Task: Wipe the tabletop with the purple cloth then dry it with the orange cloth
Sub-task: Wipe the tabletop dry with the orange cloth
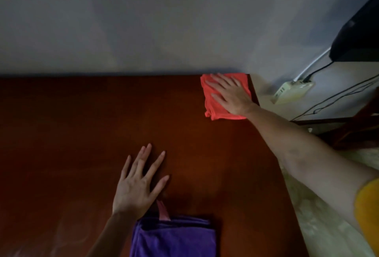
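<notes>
The dark reddish-brown tabletop (82, 123) fills the lower left of the view. A folded orange cloth (213, 109) lies at its far right corner, against the wall. My right hand (231, 94) lies flat on this cloth with fingers spread, pressing it to the wood. A folded purple cloth (174, 238) with a pink loop sits at the near edge. My left hand (137, 185) rests flat on the bare table just beyond the purple cloth, fingers apart, holding nothing.
A grey wall (143, 20) runs along the table's far edge. To the right, past the table's edge, a white power strip (291, 92) with black cables lies on a pale surface. A dark object (359, 31) stands at the upper right.
</notes>
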